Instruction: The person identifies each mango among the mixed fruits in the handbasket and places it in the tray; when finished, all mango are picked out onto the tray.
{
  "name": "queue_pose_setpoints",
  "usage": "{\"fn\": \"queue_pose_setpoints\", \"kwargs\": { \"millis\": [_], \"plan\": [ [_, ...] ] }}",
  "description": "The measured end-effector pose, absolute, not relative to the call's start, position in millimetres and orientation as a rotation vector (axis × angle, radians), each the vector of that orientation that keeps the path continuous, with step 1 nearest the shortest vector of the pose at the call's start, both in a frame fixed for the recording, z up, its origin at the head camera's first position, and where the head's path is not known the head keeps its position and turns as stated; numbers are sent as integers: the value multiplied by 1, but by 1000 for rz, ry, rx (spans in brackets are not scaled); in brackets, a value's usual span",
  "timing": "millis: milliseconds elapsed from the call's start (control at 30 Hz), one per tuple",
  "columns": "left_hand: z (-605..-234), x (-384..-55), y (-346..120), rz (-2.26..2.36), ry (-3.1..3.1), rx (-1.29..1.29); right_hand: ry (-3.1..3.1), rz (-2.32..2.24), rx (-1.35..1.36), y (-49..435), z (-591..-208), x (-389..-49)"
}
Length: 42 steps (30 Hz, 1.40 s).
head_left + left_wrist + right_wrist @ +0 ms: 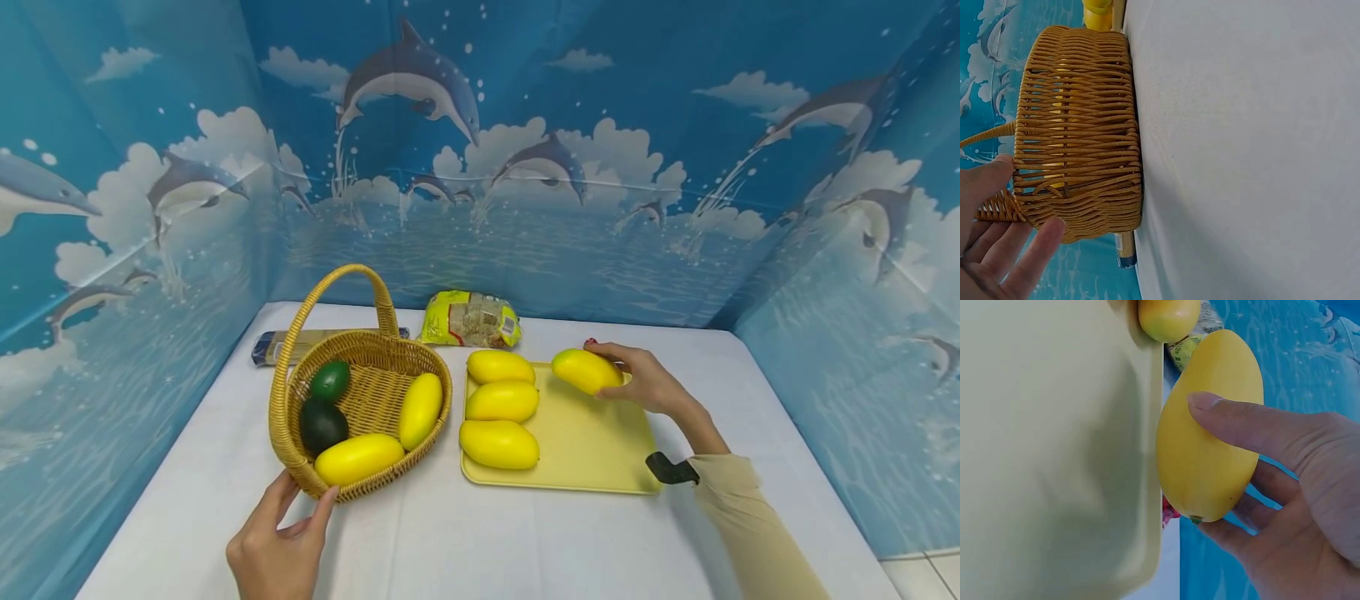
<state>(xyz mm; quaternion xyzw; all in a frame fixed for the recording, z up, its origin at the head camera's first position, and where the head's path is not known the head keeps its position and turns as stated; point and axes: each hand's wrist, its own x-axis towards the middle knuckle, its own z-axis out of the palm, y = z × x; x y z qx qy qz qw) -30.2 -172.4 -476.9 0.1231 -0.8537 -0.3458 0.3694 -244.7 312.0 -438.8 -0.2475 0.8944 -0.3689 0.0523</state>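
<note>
Left hand (279, 540) grips the basket (375, 383) by its near end. Right hand (651, 382) has its fingers (1274, 482) round a yellow fruit (579, 371), over the tray's (585, 454) far side; a steady, gentle squeeze should prevent slipping.

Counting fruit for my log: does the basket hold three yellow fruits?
No, the basket holds just two yellow fruits, along with two darker ones.

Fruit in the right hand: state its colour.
The fruit is mostly yellow, with a green stem tip; best in the right wrist view.
</note>
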Motion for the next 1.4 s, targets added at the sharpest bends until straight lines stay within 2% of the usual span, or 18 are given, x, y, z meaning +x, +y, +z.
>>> {"fn": "queue_pose_setpoints", "kwargs": {
  "millis": [467,967,1400],
  "plan": [
    [-478,-31,-173,-883,-2185,317,2768,-930,-754,309,-454,-261],
    [-477,-31,-172,-888,-2187,321,2767,-976,-734,305,-462,-269],
    [-477,-30,-171,-912,-2197,346,2768,-1004,-843,308,-450,-264]
  ]
}}
